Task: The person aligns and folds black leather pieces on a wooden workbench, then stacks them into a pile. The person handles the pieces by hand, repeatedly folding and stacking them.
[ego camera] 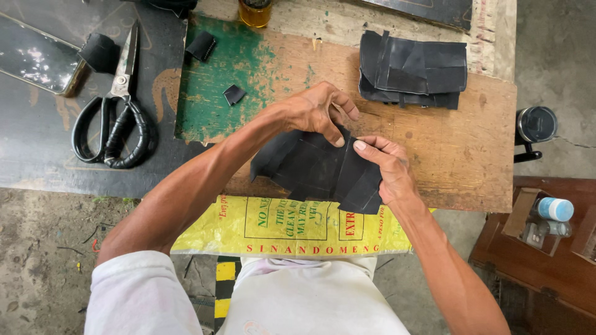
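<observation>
Now | left hand and right hand both pinch the black patched sheet | near the board's front edge, holding it flat | scissors lie at the left edge

From my head camera the light is soft, even daylight, bright with only faint shadows under my forearms. The phone screen at upper left throws white glare, and the scissors' blades glint. The centre is sharp; the edges bow slightly from the wide lens. The black sheet loses detail.
</observation>
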Demonstrator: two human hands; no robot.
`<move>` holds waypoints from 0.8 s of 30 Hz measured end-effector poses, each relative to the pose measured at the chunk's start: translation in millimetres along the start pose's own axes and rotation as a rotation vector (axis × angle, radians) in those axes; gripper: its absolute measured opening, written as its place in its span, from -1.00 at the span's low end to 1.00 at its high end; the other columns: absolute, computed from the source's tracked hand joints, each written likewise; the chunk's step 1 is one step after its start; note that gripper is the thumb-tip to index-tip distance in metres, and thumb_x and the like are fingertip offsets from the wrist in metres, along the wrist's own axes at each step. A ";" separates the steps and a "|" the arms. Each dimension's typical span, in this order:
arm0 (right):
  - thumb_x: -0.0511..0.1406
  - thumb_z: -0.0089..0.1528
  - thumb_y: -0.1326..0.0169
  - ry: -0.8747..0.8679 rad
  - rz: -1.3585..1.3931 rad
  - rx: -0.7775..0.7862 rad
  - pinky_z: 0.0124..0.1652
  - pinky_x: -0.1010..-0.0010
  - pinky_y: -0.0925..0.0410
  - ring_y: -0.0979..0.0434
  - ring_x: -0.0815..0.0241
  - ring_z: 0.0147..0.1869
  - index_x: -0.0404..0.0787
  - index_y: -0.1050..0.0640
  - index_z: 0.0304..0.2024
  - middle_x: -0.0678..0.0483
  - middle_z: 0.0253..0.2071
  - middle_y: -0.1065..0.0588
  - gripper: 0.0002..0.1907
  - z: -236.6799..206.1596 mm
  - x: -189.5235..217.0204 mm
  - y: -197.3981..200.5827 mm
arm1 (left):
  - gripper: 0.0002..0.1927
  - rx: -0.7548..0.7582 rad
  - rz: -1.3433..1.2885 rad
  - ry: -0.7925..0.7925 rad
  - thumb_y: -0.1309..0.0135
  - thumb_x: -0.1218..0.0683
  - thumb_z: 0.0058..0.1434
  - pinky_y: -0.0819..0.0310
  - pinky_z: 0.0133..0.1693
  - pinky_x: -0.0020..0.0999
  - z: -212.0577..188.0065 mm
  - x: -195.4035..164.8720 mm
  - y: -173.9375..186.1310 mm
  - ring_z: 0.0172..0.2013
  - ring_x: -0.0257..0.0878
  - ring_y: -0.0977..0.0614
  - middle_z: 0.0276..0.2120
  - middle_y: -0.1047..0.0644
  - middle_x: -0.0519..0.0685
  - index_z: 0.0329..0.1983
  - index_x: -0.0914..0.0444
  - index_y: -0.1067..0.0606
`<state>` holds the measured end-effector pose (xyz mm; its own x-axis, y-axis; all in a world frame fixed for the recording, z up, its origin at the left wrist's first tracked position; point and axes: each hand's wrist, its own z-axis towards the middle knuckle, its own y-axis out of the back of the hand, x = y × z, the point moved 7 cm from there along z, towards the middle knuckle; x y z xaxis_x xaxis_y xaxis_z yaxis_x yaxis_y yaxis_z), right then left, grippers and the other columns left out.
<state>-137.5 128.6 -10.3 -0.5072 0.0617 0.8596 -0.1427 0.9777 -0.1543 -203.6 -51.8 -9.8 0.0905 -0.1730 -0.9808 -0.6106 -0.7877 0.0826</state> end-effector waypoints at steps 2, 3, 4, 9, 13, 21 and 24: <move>-0.37 0.19 -0.26 0.037 -0.040 0.013 -0.14 0.57 -0.41 -0.54 0.37 -0.22 -0.34 -0.63 -0.17 0.09 -0.26 -0.60 -0.81 -1.9 3.4 -2.2 | -0.31 0.010 0.005 -0.035 -0.47 0.15 -0.31 -0.59 -0.18 -0.30 0.5 -0.9 -1.0 -0.21 -0.20 -0.65 -0.25 -0.65 -0.01 -0.01 0.37 -0.59; -0.37 0.20 -0.26 0.062 -0.068 0.026 -0.16 0.57 -0.41 -0.54 0.37 -0.24 -0.36 -0.63 -0.16 0.08 -0.27 -0.59 -0.81 -2.7 6.1 -3.3 | -0.31 0.019 0.008 -0.007 -0.47 0.16 -0.29 -0.59 -0.17 -0.28 0.6 2.0 -1.4 -0.20 -0.16 -0.65 -0.24 -0.65 0.04 0.01 0.37 -0.58; -0.38 0.21 -0.26 0.088 -0.097 0.038 -0.18 0.57 -0.40 -0.53 0.37 -0.26 -0.38 -0.63 -0.16 0.07 -0.27 -0.59 -0.81 -3.7 8.9 -3.9 | -0.31 0.030 0.011 0.020 -0.46 0.18 -0.27 -0.58 -0.16 -0.27 0.5 4.7 -1.5 -0.19 -0.13 -0.65 -0.24 -0.65 0.09 0.03 0.37 -0.58; -0.34 0.26 -0.15 0.012 -0.057 0.116 -0.18 0.56 -0.42 -0.56 0.36 -0.25 -0.39 -0.63 -0.14 0.07 -0.27 -0.61 -0.79 -1.0 12.6 -0.4 | -0.41 0.182 -0.152 -0.057 -0.22 0.31 0.01 -0.59 0.07 -0.27 -4.0 -0.7 0.1 0.07 -0.11 -0.66 0.01 -0.61 0.15 0.18 0.40 -0.46; -0.30 0.30 -0.11 0.064 -0.219 0.157 0.00 0.59 -0.31 -0.50 0.42 -0.10 -0.38 -0.64 -0.09 0.13 -0.21 -0.59 -0.75 3.8 16.8 4.9 | -0.46 0.154 -0.208 -0.064 -0.04 0.35 0.14 -0.54 0.16 -0.26 -6.9 -4.6 16.8 0.05 -0.12 -0.69 -0.03 -0.67 0.19 0.24 0.40 -0.38; -0.29 0.28 -0.13 0.030 -0.223 0.173 0.01 0.55 -0.32 -0.51 0.38 -0.11 -0.37 -0.64 -0.11 0.11 -0.22 -0.60 -0.74 9.5 10.4 8.5 | -0.43 0.123 -0.034 -0.056 -0.17 0.27 0.14 -0.54 0.14 -0.24 -6.2 -4.4 23.8 0.02 -0.14 -0.72 -0.05 -0.68 0.18 0.25 0.42 -0.38; -0.28 0.27 -0.13 0.010 -0.215 0.172 0.01 0.51 -0.32 -0.52 0.36 -0.11 -0.37 -0.64 -0.11 0.10 -0.21 -0.61 -0.74 10.4 10.1 8.5 | -0.36 0.139 0.078 -0.089 -0.31 0.27 -0.01 -0.61 0.05 -0.23 -3.2 -4.3 14.7 -0.03 -0.12 -0.73 -0.05 -0.65 0.20 0.19 0.42 -0.43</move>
<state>-152.6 135.4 -8.0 -0.4418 -0.1407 0.8860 -0.3885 0.9202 -0.0476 -210.4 -64.4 -3.8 -0.0281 -0.1726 -0.9846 -0.7165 -0.6833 0.1402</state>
